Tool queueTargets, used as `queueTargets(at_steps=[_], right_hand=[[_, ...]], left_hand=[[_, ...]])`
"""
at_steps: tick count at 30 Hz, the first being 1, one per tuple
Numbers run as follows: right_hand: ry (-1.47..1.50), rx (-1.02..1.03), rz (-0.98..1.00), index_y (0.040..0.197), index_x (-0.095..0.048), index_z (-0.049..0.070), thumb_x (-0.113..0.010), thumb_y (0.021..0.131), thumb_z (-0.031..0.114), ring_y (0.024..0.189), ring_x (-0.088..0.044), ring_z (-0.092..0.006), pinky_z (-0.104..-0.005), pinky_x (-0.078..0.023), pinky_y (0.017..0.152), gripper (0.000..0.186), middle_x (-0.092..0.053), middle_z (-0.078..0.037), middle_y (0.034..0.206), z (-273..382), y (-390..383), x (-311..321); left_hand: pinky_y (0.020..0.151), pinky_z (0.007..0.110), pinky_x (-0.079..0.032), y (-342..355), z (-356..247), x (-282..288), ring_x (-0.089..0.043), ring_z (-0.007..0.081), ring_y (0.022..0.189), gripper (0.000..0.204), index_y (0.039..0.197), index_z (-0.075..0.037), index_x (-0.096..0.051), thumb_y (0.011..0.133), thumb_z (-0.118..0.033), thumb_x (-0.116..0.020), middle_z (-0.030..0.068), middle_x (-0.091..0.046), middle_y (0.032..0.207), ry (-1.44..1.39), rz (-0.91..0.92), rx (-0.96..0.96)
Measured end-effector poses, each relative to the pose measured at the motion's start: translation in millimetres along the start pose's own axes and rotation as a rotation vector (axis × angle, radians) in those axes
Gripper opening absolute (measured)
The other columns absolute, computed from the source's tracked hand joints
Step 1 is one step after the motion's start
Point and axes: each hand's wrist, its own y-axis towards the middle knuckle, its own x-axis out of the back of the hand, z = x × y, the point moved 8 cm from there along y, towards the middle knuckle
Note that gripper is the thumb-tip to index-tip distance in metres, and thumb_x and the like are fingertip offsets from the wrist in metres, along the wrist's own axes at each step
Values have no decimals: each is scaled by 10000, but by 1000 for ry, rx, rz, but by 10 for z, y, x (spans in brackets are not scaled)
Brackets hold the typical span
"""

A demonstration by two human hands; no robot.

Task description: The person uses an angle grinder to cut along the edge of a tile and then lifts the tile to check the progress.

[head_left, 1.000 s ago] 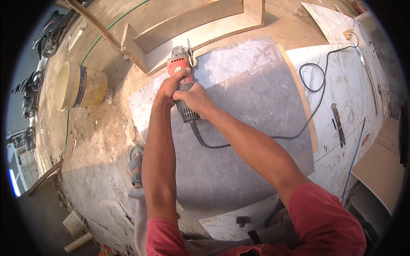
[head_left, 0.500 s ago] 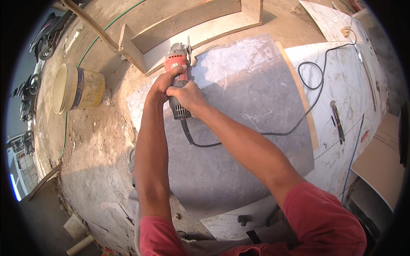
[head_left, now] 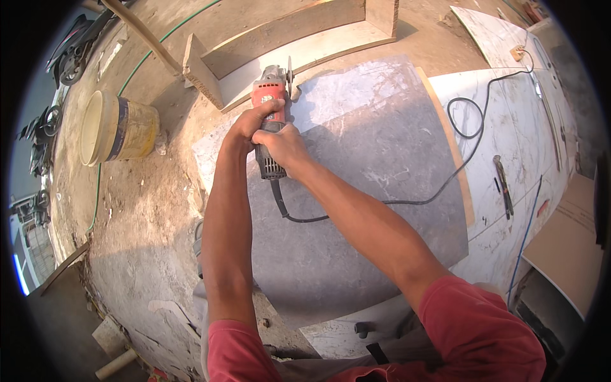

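Both of my hands grip a red and black angle grinder [head_left: 270, 97] over the far left edge of a grey slab [head_left: 363, 172]. My left hand [head_left: 249, 122] wraps the red front part of the body, its fingers partly hidden. Behind it, my right hand [head_left: 285, 145] closes around the black rear handle. The cutting disc [head_left: 290, 75] stands upright on the grinder's right side, by the slab's far edge; whether it touches the slab I cannot tell. From the handle's end, a black power cord [head_left: 407, 202] runs across the slab to the right, passing under my right forearm.
A wooden box frame [head_left: 299, 48] lies just beyond the grinder. To the left stands a yellowish bucket [head_left: 118, 130] near a green hose [head_left: 98, 197]. Pliers [head_left: 503, 184] rest on a white marbled slab [head_left: 477, 229] at right. A wooden post [head_left: 143, 35] leans at the far left.
The view has shifted slightly, so the scene sits a little lower and to the right. Both hands keep their hold on the grinder, which looks nearly unmoved relative to the slab.
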Motion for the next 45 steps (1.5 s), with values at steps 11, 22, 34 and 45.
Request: queueTargets(at_steps=[11,22,34,45], right_hand=[[75,35,32,852,-671,-48,-715,717,210,621,-615,-157,-319,-469,549,295,-659,-97,751,32,-26,12],[93,24,-3,865,-668,-58,-710,727,201,626,-612,-162,-315,-475,554,297,-659,-95,765,-34,90,-38],[-23,-6,11,882,-652,-56,-721,696,233,681,-631,-180,-325,-488,617,351,-668,-117,794,45,-1,66],[-459,263,85,1063,-569,-49,-774,651,270,797,-655,-202,-322,-526,727,560,-665,-136,902,987,-392,773]], left_hand=[[725,326,-537,-40,-28,-24,-654,192,769,415,1068,-6,-635,837,-339,-728,91,-679,912,51,-39,-13],[689,319,-521,62,-67,1,-631,172,719,405,1019,-34,-630,820,-369,-741,70,-661,862,55,-10,-24],[723,326,-538,-6,-42,-55,-663,199,769,449,1044,4,-631,817,-368,-743,114,-683,912,7,-33,-62],[753,341,-538,-383,-439,-692,-646,185,853,691,1174,-15,-560,875,-634,-626,102,-637,970,-376,-53,-440]])
